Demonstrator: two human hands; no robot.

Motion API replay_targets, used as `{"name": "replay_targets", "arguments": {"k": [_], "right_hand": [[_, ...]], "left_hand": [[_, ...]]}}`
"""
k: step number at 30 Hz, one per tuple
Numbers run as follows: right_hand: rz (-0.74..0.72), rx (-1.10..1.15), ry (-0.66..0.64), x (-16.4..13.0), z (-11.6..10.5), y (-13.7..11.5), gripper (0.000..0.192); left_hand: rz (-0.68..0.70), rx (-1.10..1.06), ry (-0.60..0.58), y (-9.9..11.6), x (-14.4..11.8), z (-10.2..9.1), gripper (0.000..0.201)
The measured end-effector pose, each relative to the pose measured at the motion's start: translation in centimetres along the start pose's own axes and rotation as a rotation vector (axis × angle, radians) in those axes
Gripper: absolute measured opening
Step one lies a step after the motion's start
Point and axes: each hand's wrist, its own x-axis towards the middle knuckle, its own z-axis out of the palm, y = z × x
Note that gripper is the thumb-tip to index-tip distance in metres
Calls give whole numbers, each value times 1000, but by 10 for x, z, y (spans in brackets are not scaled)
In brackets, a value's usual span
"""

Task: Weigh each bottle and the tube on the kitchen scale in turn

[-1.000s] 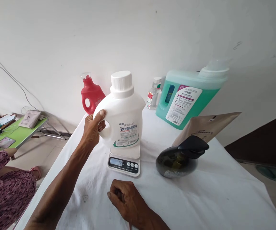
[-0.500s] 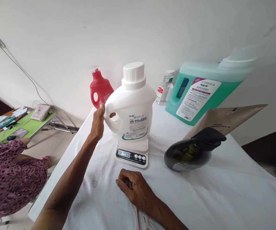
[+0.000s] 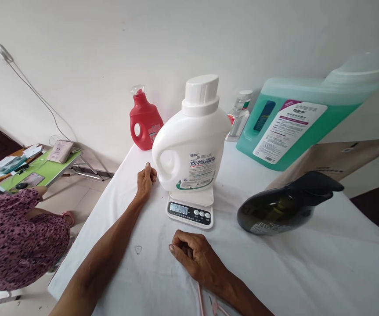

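Note:
A white detergent bottle (image 3: 192, 149) with a white cap and a hollow handle stands upright on a small white kitchen scale (image 3: 191, 210). The scale's display reads what looks like 2124. Left of the bottle's base, my left hand (image 3: 146, 181) rests on the cloth with fingers curled and thumb up, holding nothing and apart from the handle. In front of the scale, my right hand (image 3: 192, 254) lies with its fingers curled in, nothing visible inside them. Thin pinkish cords (image 3: 201, 298) lie by its wrist.
Behind stand a red bottle (image 3: 145, 118) and a clear bottle (image 3: 240, 116). A large green-liquid jug (image 3: 291, 123), a brown pouch (image 3: 341, 158) and a dark pump bottle (image 3: 275, 208) are on the right. At left, a person in patterned clothing (image 3: 21, 245) sits near a green table (image 3: 52, 164).
My left hand has let go of the white bottle's handle and come down to the cloth. The scale's reading has changed. My right hand stays curled before the scale. The view has shifted slightly.

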Motion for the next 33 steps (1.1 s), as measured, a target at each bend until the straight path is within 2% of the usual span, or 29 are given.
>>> {"name": "replay_targets", "arguments": {"k": [33], "right_hand": [[-26,14,-4,-1,1,1,28]], "left_hand": [[2,98,-76,-12,7,3,44]]}}
